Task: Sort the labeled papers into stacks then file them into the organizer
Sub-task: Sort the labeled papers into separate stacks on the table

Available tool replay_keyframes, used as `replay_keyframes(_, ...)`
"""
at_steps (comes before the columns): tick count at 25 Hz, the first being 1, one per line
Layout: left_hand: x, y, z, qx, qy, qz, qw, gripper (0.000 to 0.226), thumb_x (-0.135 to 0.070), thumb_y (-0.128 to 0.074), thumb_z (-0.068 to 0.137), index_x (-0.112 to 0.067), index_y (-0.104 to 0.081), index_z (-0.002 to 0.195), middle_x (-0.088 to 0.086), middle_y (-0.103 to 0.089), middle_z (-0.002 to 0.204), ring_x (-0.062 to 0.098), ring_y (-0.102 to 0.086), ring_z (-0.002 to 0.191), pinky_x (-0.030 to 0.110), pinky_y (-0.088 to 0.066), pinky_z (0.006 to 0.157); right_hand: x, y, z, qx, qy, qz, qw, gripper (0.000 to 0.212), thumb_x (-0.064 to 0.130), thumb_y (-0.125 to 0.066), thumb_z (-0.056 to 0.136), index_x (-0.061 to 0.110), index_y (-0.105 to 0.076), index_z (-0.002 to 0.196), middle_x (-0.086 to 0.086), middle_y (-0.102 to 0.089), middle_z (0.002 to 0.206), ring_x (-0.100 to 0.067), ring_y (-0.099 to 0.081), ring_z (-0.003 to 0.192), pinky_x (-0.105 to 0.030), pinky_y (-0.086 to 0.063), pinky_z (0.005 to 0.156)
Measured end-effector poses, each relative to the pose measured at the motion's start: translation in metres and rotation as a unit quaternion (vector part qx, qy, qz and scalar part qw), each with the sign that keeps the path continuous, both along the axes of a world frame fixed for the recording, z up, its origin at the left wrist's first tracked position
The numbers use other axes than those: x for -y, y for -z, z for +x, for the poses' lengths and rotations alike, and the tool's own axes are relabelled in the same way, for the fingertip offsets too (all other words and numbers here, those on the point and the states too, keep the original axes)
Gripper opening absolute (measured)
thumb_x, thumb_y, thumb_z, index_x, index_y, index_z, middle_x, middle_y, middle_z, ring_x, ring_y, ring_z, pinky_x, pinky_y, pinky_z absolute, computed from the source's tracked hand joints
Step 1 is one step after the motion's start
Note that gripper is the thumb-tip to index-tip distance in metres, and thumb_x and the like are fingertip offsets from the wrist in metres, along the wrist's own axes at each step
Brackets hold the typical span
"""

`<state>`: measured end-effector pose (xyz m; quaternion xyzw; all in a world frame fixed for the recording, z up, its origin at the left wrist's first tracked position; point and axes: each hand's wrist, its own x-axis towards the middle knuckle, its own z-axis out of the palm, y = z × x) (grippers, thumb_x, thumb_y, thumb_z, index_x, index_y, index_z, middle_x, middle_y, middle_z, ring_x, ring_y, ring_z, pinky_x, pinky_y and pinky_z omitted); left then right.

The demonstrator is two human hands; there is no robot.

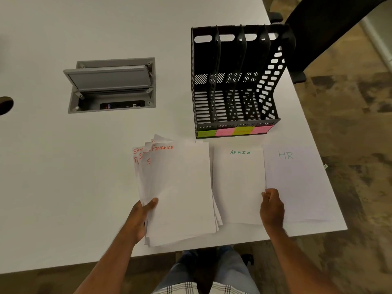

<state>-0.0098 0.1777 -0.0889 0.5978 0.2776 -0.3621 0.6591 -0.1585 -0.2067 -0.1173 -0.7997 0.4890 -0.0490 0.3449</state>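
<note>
The left hand (pixel 142 217) grips a fanned stack of papers (pixel 180 192) at its lower left edge, thumb on top, the sheets spreading up and rightward from the grip; the top sheet reads FINANCE in red. The right hand (pixel 272 209) rests with fingers loosely curled at the seam between the ADMIN sheet (pixel 237 185) and the HR sheet (pixel 297 183), both flat on the white table (pixel 63 166); whether it pinches either, I cannot tell. The black organizer (pixel 235 85) stands just beyond them, empty, coloured sticky notes (pixel 233 131) along its front

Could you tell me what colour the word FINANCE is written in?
Red-orange, on the white FINANCE-labelled paper sheet, head view.
</note>
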Motion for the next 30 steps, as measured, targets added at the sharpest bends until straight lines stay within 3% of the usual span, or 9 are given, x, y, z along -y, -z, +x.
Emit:
replay_keyframes(5,0.012,0.002,0.003,-0.007,0.002,-0.003,1.0,0.035,-0.025,-0.073,0.089,-0.016,-0.061,0.122,0.016,-0.075,0.112,0.038,-0.07,0.104,0.046,-0.063,0.073,-0.02,-0.025,0.022,0.036,-0.023,-0.054,0.998,0.038,0.028,-0.068,0.093,0.017,-0.055,0.127,-0.009,-0.06,0.124,-0.03,-0.054,0.114,-0.044,-0.052,0.09)
replay_keyframes(7,0.017,0.002,0.002,-0.012,0.003,-0.011,1.0,0.034,-0.024,-0.073,0.089,-0.016,-0.062,0.121,0.015,-0.077,0.108,0.035,-0.074,0.098,0.043,-0.064,0.07,-0.049,-0.042,0.039,0.092,-0.051,0.079,0.991,0.022,0.051,-0.06,0.093,0.039,-0.058,0.112,0.008,-0.064,0.114,-0.017,-0.062,0.106,-0.022,-0.052,0.082)
replay_keyframes(10,0.022,0.003,0.001,-0.012,0.012,-0.021,1.0,0.032,-0.025,-0.073,0.089,-0.017,-0.063,0.118,0.008,-0.08,0.098,0.027,-0.077,0.088,0.039,-0.063,0.066,-0.093,-0.055,0.063,0.024,-0.139,0.262,0.955,0.06,0.082,-0.059,0.073,0.047,-0.049,0.12,0.023,-0.058,0.117,-0.004,-0.061,0.105,-0.017,-0.049,0.085)
replay_keyframes(12,0.022,0.001,0.0,-0.005,0.013,-0.026,1.0,0.034,-0.027,-0.074,0.086,-0.019,-0.063,0.117,0.005,-0.081,0.095,0.027,-0.077,0.088,0.038,-0.063,0.065,-0.109,-0.054,0.071,-0.006,-0.171,0.273,0.947,0.075,0.066,-0.077,0.072,0.033,-0.04,0.129,0.019,-0.054,0.115,-0.008,-0.06,0.104,-0.023,-0.053,0.084)
replay_keyframes(15,0.018,-0.001,0.003,-0.008,0.021,-0.042,0.999,0.036,-0.027,-0.073,0.088,-0.018,-0.063,0.122,0.009,-0.079,0.105,0.033,-0.074,0.1,0.045,-0.063,0.077,-0.114,-0.05,0.074,0.014,-0.127,0.195,0.972,0.04,0.035,-0.081,0.083,0.025,-0.049,0.106,0.017,-0.057,0.093,-0.007,-0.061,0.086,-0.008,-0.044,0.062)
replay_keyframes(21,0.012,-0.009,0.007,-0.022,-0.006,-0.052,0.998,0.033,-0.025,-0.066,0.095,-0.014,-0.063,0.126,0.015,-0.075,0.117,0.033,-0.07,0.109,0.049,-0.055,0.096,-0.118,-0.056,0.072,0.082,-0.123,0.136,0.98,0.039,0.03,-0.061,0.099,0.024,-0.044,0.065,0.014,-0.052,0.056,0.004,-0.05,0.049,-0.009,-0.038,0.048)
replay_keyframes(24,0.005,-0.01,0.009,-0.019,-0.028,-0.065,0.997,0.034,-0.023,-0.067,0.095,-0.014,-0.063,0.128,0.015,-0.074,0.121,0.033,-0.069,0.111,0.049,-0.055,0.095,-0.118,-0.058,0.071,0.079,-0.122,0.116,0.983,0.036,0.03,-0.05,0.105,0.022,-0.053,0.07,0.01,-0.058,0.066,0.0,-0.048,0.058,-0.017,-0.042,0.06)
replay_keyframes(27,-0.004,-0.008,0.012,-0.017,-0.046,-0.069,0.996,0.033,-0.022,-0.065,0.096,-0.015,-0.063,0.128,0.016,-0.072,0.125,0.036,-0.067,0.116,0.055,-0.051,0.102,-0.106,-0.056,0.068,0.096,-0.06,0.071,0.991,0.029,0.026,-0.043,0.108,0.011,-0.067,0.104,0.001,-0.069,0.099,-0.012,-0.063,0.089,-0.026,-0.051,0.087)
replay_keyframes(30,-0.011,-0.011,0.017,-0.014,-0.067,-0.069,0.995,0.038,-0.023,-0.065,0.097,-0.014,-0.061,0.133,0.017,-0.07,0.128,0.038,-0.065,0.119,0.059,-0.048,0.105,-0.079,-0.054,0.062,0.108,-0.023,0.045,0.993,0.031,0.028,-0.041,0.108,0.005,-0.061,0.109,-0.012,-0.069,0.1,-0.027,-0.065,0.093,-0.038,-0.055,0.083)
